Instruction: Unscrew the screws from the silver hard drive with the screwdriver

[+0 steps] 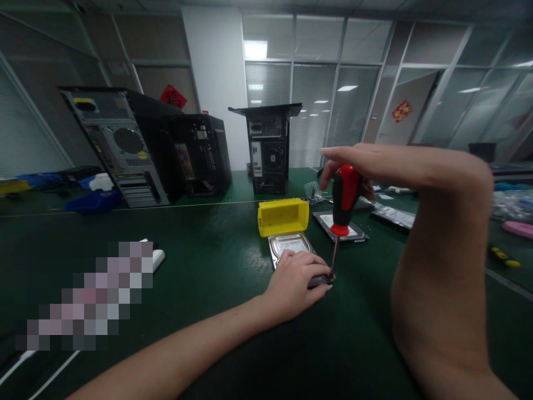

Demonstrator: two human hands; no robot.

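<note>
A hard drive (290,243) lies on the green work surface, label side up. My left hand (297,278) is laid over its near end, fingers on top and thumb along the near edge, gripping it. A red and black screwdriver (343,200) stands nearly upright, its shaft running down to the drive's near right corner by my left fingertips. High on its handle is my right hand (347,158), palm over the top and fingers curled round the far side, partly hidden. The exact spot under the tip cannot be made out.
Touching the drive's far end is a yellow bin (283,218). Two more drives, one (341,228) behind the screwdriver and another (393,216) farther right, lie nearby. Computer cases (268,150) stand at the back. A yellow and black tool (503,255) is far right; a blurred-out item lies left.
</note>
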